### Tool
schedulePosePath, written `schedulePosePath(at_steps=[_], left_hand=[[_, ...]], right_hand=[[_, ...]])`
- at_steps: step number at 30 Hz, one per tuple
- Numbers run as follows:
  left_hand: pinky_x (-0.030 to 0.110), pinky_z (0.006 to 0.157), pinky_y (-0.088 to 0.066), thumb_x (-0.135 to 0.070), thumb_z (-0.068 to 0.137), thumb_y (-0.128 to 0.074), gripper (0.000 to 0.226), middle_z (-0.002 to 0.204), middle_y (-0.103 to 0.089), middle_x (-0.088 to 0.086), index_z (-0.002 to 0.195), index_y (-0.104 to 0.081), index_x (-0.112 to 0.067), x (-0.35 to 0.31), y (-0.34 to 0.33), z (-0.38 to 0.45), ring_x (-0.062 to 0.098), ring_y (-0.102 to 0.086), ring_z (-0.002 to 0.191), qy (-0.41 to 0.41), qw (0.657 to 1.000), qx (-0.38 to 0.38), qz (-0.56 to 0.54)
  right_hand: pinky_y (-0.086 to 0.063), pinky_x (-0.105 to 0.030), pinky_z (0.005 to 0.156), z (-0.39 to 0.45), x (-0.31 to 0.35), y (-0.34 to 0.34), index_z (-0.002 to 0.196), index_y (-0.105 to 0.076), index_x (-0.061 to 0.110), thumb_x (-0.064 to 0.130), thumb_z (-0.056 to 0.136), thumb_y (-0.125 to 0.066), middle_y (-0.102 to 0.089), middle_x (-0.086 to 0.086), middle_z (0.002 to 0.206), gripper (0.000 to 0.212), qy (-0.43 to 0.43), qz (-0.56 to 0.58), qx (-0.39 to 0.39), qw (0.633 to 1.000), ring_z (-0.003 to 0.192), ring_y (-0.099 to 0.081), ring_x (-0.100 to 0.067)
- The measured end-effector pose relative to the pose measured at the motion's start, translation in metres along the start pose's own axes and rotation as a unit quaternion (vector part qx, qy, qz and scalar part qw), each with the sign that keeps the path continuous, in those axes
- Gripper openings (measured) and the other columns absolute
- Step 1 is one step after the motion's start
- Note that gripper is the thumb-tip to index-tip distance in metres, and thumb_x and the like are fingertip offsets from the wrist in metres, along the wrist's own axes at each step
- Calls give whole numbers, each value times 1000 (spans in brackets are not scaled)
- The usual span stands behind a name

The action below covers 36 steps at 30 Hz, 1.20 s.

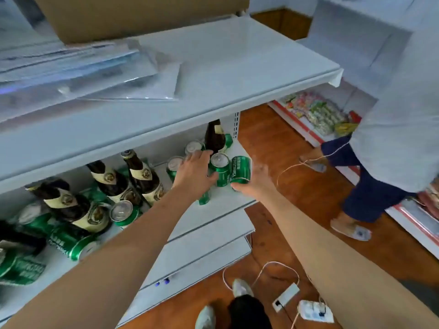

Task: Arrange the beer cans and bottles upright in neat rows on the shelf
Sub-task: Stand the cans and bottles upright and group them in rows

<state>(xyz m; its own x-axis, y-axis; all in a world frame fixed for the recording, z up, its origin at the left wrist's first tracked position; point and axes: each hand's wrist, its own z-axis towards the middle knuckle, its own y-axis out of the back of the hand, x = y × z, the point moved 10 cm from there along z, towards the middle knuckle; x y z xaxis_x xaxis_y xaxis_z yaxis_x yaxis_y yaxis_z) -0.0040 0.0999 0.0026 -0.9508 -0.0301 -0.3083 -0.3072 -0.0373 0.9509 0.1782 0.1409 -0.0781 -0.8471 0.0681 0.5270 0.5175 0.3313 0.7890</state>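
Observation:
On the white shelf [221, 205] stand and lie green beer cans and dark brown bottles with cream labels. My left hand [193, 170] grips an upright green can [219, 170] near the shelf's right end. My right hand [254, 184] holds a second green can [241, 168], tilted, right beside it. Behind them stand a brown bottle [215, 137] and two upright cans [193, 147] [174, 163]. Further left, bottles [142, 174] [108, 179] [69, 205] lean among cans, one upright [122, 213] and one on its side [71, 243].
An upper shelf [225, 74] overhangs the cans and carries clear plastic sheets [99, 74] and a cardboard box [133, 13]. Another person [392, 143] stands at the right by a snack shelf [316, 112]. A power strip [314, 309] and cables lie on the wooden floor.

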Motion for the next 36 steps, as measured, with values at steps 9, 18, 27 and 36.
schedulePosePath(at_steps=[9, 18, 27, 36], left_hand=[[42, 101, -40, -47, 85, -66, 65, 129, -50, 4, 140, -40, -24, -11, -33, 36, 25, -52, 120, 41, 999, 13, 29], [44, 84, -51, -42, 77, -77, 64, 123, -50, 2, 129, -46, -23, -11, -35, 43, 28, -59, 102, 95, 995, 17, -26], [37, 84, -51, -34, 74, -82, 63, 119, -51, -4, 127, -51, -24, -16, -33, 29, 16, -58, 97, 44, 996, 51, -50], [33, 86, -50, -42, 79, -74, 47, 113, -57, -6, 119, -54, -26, -3, -25, 28, 12, -57, 99, 96, 991, 16, -91]], right_hand=[[-43, -53, 105, 48, 22, -23, 150, -22, 29, 42, 68, -82, -3, -8, 158, 103, 290, -201, 22, 935, 136, -29, -39], [-55, -29, 86, 75, 0, 4, 138, -41, 28, 66, 65, -76, -55, -1, 124, 90, 151, 72, 154, 974, 105, -61, -17], [-61, -41, 74, 64, -9, -5, 110, -57, 18, 60, 76, -70, -63, -5, 111, 56, -12, 262, 246, 933, 90, -71, -25], [-61, -36, 70, 71, 11, 15, 134, -49, 15, 82, 82, -8, -70, -17, 107, 94, 90, -81, 197, 973, 63, -73, -17]])
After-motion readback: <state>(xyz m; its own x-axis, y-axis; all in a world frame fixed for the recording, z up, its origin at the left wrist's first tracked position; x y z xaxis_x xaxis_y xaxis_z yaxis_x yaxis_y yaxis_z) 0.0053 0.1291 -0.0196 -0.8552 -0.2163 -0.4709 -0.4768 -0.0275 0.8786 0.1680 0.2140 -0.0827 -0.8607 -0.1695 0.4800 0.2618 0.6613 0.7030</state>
